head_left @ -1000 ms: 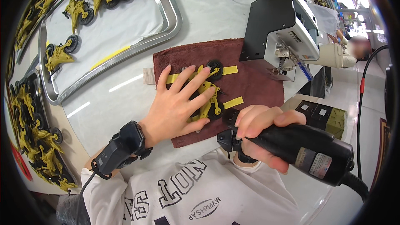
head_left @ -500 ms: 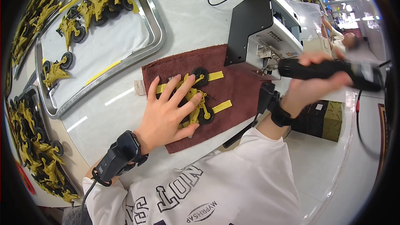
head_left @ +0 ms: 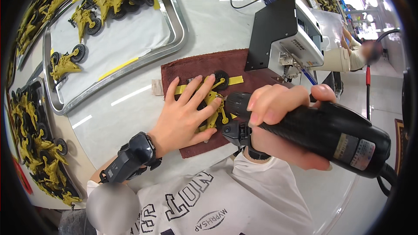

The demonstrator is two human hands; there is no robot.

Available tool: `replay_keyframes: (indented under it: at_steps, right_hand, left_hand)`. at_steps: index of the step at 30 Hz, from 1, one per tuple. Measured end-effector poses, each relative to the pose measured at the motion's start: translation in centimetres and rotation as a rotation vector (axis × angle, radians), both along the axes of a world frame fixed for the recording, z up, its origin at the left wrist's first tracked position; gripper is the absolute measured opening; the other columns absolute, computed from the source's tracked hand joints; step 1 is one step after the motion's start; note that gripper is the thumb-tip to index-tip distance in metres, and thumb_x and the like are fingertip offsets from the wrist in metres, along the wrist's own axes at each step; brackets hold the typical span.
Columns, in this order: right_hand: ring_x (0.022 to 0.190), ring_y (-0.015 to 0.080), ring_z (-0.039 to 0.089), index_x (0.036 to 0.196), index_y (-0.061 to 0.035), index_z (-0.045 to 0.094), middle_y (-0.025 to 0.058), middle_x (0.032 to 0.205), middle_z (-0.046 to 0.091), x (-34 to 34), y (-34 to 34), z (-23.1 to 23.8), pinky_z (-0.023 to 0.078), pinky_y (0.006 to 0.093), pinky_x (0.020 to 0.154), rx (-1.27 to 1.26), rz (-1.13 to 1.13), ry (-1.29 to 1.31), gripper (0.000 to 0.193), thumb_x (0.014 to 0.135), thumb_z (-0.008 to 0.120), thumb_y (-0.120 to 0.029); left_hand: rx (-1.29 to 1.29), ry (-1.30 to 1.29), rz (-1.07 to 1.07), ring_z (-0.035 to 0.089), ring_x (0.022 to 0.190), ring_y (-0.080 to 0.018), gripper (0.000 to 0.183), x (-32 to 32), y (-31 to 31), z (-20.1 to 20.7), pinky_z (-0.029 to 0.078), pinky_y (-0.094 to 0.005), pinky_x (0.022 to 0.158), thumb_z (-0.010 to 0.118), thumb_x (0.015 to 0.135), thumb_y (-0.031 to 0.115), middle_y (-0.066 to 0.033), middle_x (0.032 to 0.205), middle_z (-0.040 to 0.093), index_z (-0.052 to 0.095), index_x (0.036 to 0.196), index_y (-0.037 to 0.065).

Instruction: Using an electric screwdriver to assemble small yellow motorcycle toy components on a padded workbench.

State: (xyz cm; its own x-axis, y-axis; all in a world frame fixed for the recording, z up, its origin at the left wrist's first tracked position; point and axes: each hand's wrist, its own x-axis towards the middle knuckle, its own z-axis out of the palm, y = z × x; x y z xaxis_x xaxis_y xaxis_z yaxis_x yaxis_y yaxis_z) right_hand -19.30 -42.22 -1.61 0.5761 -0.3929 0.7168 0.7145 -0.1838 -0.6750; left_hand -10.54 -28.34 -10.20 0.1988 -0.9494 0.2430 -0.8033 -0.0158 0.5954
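A yellow toy motorcycle (head_left: 215, 117) with black wheels lies on its side on a dark red towel (head_left: 228, 58). My left hand (head_left: 180, 111) rests over it with fingers spread, thumb and fingertips touching the toy and the towel and covering part of the body. My right hand (head_left: 283, 124) is wrapped round a black electric screwdriver (head_left: 315, 132). The screwdriver points left, its nose close to the toy's right side beside my left index fingertip. Whether the bit touches the toy cannot be made out.
A black-and-white screw feeder (head_left: 283, 39) stands behind the towel's right side. Behind on the left, a metal tray (head_left: 180, 35) holds several toy motorcycles. Another tray (head_left: 45, 100) of them stands at the left edge. A person (head_left: 348, 54) sits at the far right.
My right hand has brought the screwdriver from the screw feeder leftward and nearer, down to the toy motorcycle. My left hand keeps its place on the toy; the whole view has shifted slightly.
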Motion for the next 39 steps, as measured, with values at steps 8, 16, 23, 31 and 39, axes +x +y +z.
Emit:
replay_keyframes:
  at_steps: [8,16,23,31,39]
  right_hand:
    - [0.051,0.0211,0.052,0.118,-0.0036,0.033,0.011,0.071,0.054,2.4,0.6,-2.3,0.045,0.0327,0.049,0.049,0.0,0.161,0.09,0.067,0.052,-0.075]
    - [0.049,0.0206,0.054,0.109,-0.0033,0.037,0.0109,0.07,0.055,2.1,-1.0,-3.4,0.045,0.0314,0.048,-0.003,0.133,0.235,0.082,0.066,0.059,-0.069]
    - [0.046,0.0166,0.044,0.106,-0.0008,0.047,0.0061,0.064,0.048,-2.0,-1.2,3.5,0.039,0.0301,0.048,0.044,-0.281,-0.115,0.079,0.073,0.05,-0.072]
    - [0.044,0.0168,0.045,0.111,-0.0015,0.041,0.0077,0.059,0.051,-2.7,-9.5,3.7,0.04,0.0294,0.044,0.008,-0.988,0.128,0.085,0.071,0.046,-0.077]
    - [0.043,0.0176,0.043,0.117,-0.0017,0.039,0.0065,0.06,0.046,-2.6,-2.2,2.2,0.038,0.0336,0.045,0.137,-0.311,0.056,0.086,0.073,0.047,-0.074]
  left_hand:
    - [-0.041,0.037,-0.002,0.032,0.127,-0.0343,0.046,0.2,0.2,-0.3,0.019,-0.0578,0.1,0.067,0.066,0.037,-0.0155,0.141,0.032,0.059,0.104,0.013]
    - [-0.041,-0.003,-0.006,0.036,0.124,-0.0317,0.041,0.3,0.0,-0.3,0.027,-0.0559,0.097,0.068,0.064,0.034,-0.0126,0.14,0.033,0.058,0.098,0.012]
    - [0.013,-0.023,-0.007,0.034,0.125,-0.0321,0.058,0.1,0.0,-0.5,0.021,-0.0536,0.101,0.065,0.068,0.043,-0.0133,0.141,0.032,0.053,0.117,0.015]
    - [0.045,-0.051,-0.022,0.034,0.124,-0.0343,0.058,0.0,-0.3,-0.3,0.02,-0.0556,0.1,0.064,0.069,0.045,-0.0133,0.141,0.032,0.054,0.117,0.015]
    - [0.038,-0.063,-0.03,0.034,0.124,-0.0343,0.055,0.0,-0.5,0.0,0.019,-0.0555,0.1,0.064,0.069,0.042,-0.0114,0.141,0.032,0.055,0.114,0.012]
